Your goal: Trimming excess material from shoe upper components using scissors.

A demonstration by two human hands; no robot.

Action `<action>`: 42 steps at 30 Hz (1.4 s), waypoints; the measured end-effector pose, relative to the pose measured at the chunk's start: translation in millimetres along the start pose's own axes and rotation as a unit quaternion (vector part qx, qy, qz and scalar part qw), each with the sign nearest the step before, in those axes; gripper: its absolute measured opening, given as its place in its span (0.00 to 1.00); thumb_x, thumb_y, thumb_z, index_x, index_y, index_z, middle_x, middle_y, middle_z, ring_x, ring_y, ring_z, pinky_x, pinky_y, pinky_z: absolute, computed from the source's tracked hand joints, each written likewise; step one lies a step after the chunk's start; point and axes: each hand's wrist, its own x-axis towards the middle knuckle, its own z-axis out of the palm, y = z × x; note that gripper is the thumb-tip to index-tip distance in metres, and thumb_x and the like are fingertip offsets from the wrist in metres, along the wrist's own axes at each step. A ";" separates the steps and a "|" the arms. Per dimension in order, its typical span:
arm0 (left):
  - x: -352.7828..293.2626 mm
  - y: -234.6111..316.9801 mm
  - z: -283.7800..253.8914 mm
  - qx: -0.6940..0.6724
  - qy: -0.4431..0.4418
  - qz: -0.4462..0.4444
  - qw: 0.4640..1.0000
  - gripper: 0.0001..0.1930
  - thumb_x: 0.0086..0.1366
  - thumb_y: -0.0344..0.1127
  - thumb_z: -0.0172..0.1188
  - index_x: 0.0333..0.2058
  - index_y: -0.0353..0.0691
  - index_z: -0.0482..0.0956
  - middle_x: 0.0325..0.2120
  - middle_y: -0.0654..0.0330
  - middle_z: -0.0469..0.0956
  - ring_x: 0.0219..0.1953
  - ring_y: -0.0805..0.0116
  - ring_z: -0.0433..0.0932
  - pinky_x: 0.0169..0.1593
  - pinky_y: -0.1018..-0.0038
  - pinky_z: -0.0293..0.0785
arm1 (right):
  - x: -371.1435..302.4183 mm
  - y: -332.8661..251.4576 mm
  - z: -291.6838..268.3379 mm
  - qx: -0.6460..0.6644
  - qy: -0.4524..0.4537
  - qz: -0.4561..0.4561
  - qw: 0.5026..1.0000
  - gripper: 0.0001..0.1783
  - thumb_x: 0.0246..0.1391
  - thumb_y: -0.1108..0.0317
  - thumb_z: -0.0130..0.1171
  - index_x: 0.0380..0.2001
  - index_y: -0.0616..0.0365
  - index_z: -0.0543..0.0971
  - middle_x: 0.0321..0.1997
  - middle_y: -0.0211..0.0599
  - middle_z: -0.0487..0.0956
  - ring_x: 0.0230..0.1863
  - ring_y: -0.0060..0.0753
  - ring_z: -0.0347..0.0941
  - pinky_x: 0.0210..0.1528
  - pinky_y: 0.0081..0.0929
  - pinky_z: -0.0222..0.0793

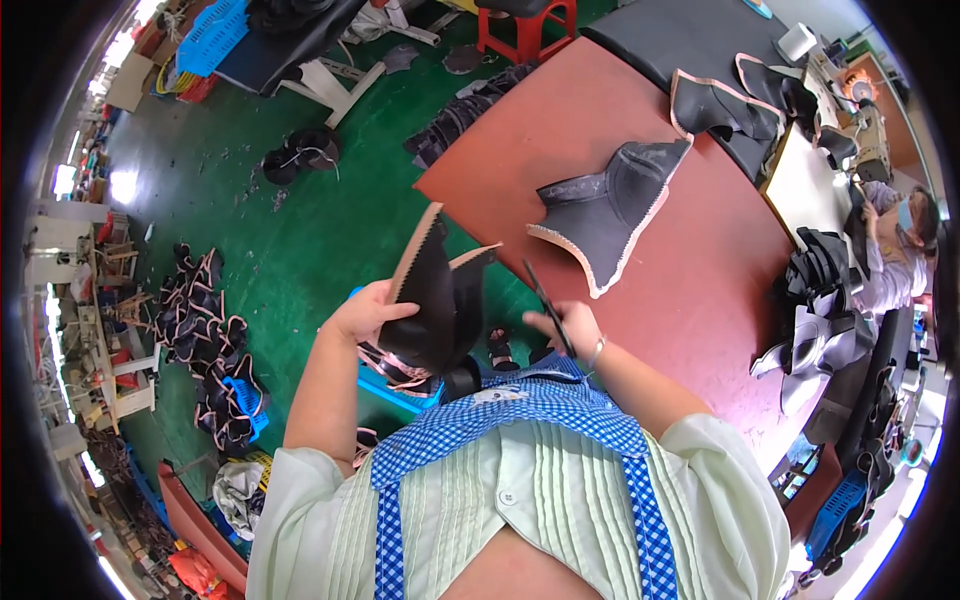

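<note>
My left hand [366, 310] grips a black shoe upper [435, 295] with a pale zigzag edge, held upright in front of my chest. My right hand [566, 325] holds black scissors [545, 300], blades pointing up and left toward the upper, a small gap between them. A second black upper [605, 210] with the same pale edge lies flat on the reddish-brown table [690, 290] just beyond my right hand.
More black uppers [725, 100] lie at the table's far end on a dark mat. Piles of uppers [205, 340] sit on the green floor at left, a blue basket [395, 385] below my left hand. Another person [895, 250] sits at right by a sewing machine [868, 130].
</note>
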 end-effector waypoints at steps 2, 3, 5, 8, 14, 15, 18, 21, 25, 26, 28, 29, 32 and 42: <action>-12.8 0.3 -9.2 0.006 0.026 0.029 0.999 0.19 0.57 0.22 0.58 0.48 0.31 0.70 0.43 0.58 0.76 0.45 0.68 0.75 0.51 0.70 0.71 | -11.2 22.3 -5.0 -0.037 0.116 -0.184 0.975 0.25 0.41 0.49 0.69 0.20 0.63 0.76 0.13 0.34 0.70 0.17 0.25 0.67 0.22 0.25 0.65; -21.1 3.0 -10.6 0.006 0.045 0.037 0.998 0.19 0.57 0.23 0.58 0.48 0.30 0.70 0.43 0.58 0.76 0.44 0.68 0.75 0.51 0.69 0.71 | -19.4 19.3 -13.2 -0.037 0.185 -0.279 0.941 0.23 0.40 0.52 0.70 0.20 0.63 0.76 0.14 0.34 0.70 0.18 0.24 0.67 0.23 0.26 0.65; -37.0 6.6 -11.1 -0.005 0.068 0.051 0.996 0.19 0.57 0.24 0.58 0.48 0.31 0.70 0.43 0.58 0.76 0.44 0.68 0.75 0.50 0.70 0.71 | -12.4 2.2 -47.0 -0.018 0.358 -0.260 0.897 0.19 0.41 0.58 0.70 0.23 0.63 0.74 0.15 0.33 0.71 0.17 0.24 0.66 0.22 0.25 0.64; -40.2 16.8 -0.3 0.009 0.109 0.070 0.992 0.19 0.58 0.25 0.58 0.50 0.32 0.69 0.44 0.58 0.75 0.44 0.69 0.75 0.50 0.71 0.71 | 56.2 18.2 -118.6 -0.023 0.554 -0.122 0.823 0.29 0.37 0.48 0.71 0.28 0.62 0.72 0.22 0.42 0.77 0.25 0.41 0.76 0.30 0.34 0.70; -0.8 27.9 21.5 0.118 0.211 0.173 0.955 0.21 0.60 0.26 0.56 0.53 0.32 0.64 0.45 0.60 0.74 0.46 0.70 0.73 0.52 0.73 0.68 | 134.0 55.9 -160.8 0.160 0.484 -0.013 0.860 0.31 0.28 0.57 0.76 0.32 0.65 0.72 0.33 0.46 0.78 0.35 0.48 0.75 0.41 0.35 0.70; 5.3 26.9 16.7 0.193 0.251 0.191 0.929 0.21 0.61 0.27 0.55 0.53 0.32 0.64 0.44 0.60 0.74 0.46 0.70 0.73 0.52 0.73 0.67 | 121.8 46.3 -152.2 0.084 0.503 -0.036 0.860 0.29 0.29 0.59 0.75 0.31 0.63 0.71 0.31 0.45 0.77 0.33 0.48 0.75 0.39 0.36 0.69; 21.4 37.1 25.9 0.410 0.369 0.203 0.809 0.19 0.60 0.31 0.55 0.48 0.32 0.64 0.38 0.48 0.76 0.43 0.55 0.75 0.47 0.66 0.69 | 55.1 15.0 -119.7 -0.033 0.501 -0.146 0.853 0.20 0.38 0.67 0.65 0.31 0.58 0.66 0.23 0.41 0.72 0.27 0.48 0.72 0.32 0.38 0.68; 58.9 56.6 75.2 0.529 0.381 0.228 0.723 0.16 0.60 0.33 0.53 0.45 0.33 0.63 0.31 0.37 0.75 0.36 0.37 0.74 0.38 0.53 0.70 | 3.9 5.1 -89.6 -0.112 0.422 -0.242 0.866 0.16 0.35 0.73 0.60 0.29 0.58 0.66 0.21 0.41 0.70 0.23 0.48 0.71 0.28 0.39 0.68; 131.4 24.8 123.1 0.503 0.211 0.218 0.810 0.14 0.61 0.36 0.52 0.41 0.34 0.64 0.28 0.38 0.74 0.35 0.39 0.75 0.38 0.54 0.71 | -16.0 -12.8 -25.9 -0.019 0.225 -0.316 0.922 0.19 0.37 0.71 0.62 0.34 0.58 0.67 0.26 0.42 0.74 0.27 0.44 0.74 0.30 0.36 0.71; 142.8 14.0 138.0 0.455 0.179 0.162 0.857 0.16 0.62 0.43 0.53 0.40 0.36 0.67 0.29 0.44 0.76 0.34 0.44 0.76 0.38 0.58 0.72 | -14.7 -15.9 -11.2 0.012 0.206 -0.331 0.921 0.20 0.37 0.71 0.62 0.36 0.58 0.67 0.27 0.43 0.74 0.28 0.44 0.74 0.31 0.36 0.71; 143.9 17.0 158.1 0.179 0.084 0.004 0.980 0.21 0.62 0.53 0.53 0.40 0.40 0.69 0.26 0.59 0.75 0.27 0.62 0.74 0.28 0.67 0.70 | -8.4 -14.2 5.3 0.070 0.173 -0.357 0.915 0.21 0.38 0.70 0.64 0.36 0.60 0.67 0.29 0.43 0.75 0.30 0.44 0.74 0.33 0.34 0.71; 137.0 19.9 161.7 0.142 0.072 -0.073 0.985 0.22 0.61 0.56 0.53 0.40 0.41 0.70 0.24 0.63 0.73 0.24 0.68 0.72 0.25 0.71 0.69 | -5.3 -9.0 6.6 0.093 0.137 -0.351 0.921 0.20 0.39 0.70 0.65 0.35 0.60 0.68 0.28 0.42 0.75 0.30 0.41 0.74 0.33 0.32 0.70; 132.5 5.0 149.9 0.132 0.022 -0.068 0.989 0.13 0.62 0.44 0.57 0.39 0.42 0.71 0.22 0.68 0.72 0.18 0.78 0.70 0.19 0.81 0.66 | 8.4 14.6 4.8 0.262 -0.048 -0.309 0.913 0.15 0.45 0.70 0.66 0.35 0.62 0.73 0.31 0.31 0.77 0.33 0.22 0.73 0.37 0.24 0.69; 114.2 -53.6 108.1 0.434 0.116 0.096 0.888 0.17 0.57 0.30 0.59 0.45 0.33 0.71 0.36 0.55 0.78 0.40 0.67 0.76 0.46 0.72 0.70 | -45.2 39.4 -79.8 0.502 -0.049 -0.124 0.854 0.14 0.57 0.59 0.56 0.31 0.60 0.73 0.19 0.27 0.69 0.19 0.21 0.66 0.24 0.19 0.65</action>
